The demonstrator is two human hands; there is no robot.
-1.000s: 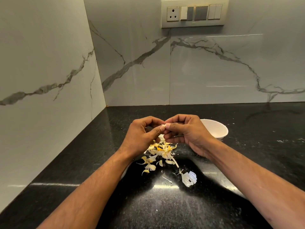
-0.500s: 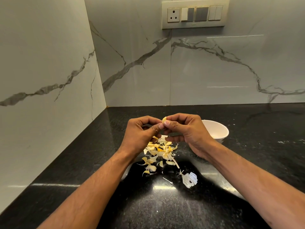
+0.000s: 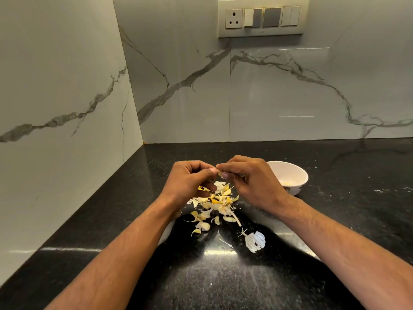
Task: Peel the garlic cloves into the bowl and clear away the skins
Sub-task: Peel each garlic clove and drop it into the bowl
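1. The left hand (image 3: 190, 183) was curled, its thumb and fingertips pinching one end of a small garlic clove (image 3: 219, 173) held up above the countertop (image 3: 245, 283).
2. The right hand (image 3: 250, 179) met it from the other side, fingers bent inward, thumb and forefinger pinching the same clove; the two thumbs sat almost tip to tip.
3. The clove itself showed only as a small pale sliver between the thumbs; whether any skin remained on it could not be told.
4. Directly beneath both hands, and spreading toward the person's forearms, lay a loose heap of garlic skins (image 3: 214, 203), white and yellowish, resting on the black stone.
5. A few stray skins lay nearer the person than the heap, and one larger white papery piece (image 3: 254, 240) lay apart from it, below the right wrist.
6. The white bowl (image 3: 290, 175) stood on the countertop just beyond the right hand, on its outer side, partly hidden by the knuckles; something pale yellow showed at its bottom, too small to identify.
7. Beyond the hands rose a marble-patterned wall (image 3: 279, 97), meeting a side wall on the left hand's side.
8. A switch panel (image 3: 263, 17) with a socket was mounted high on the wall, above the hands.
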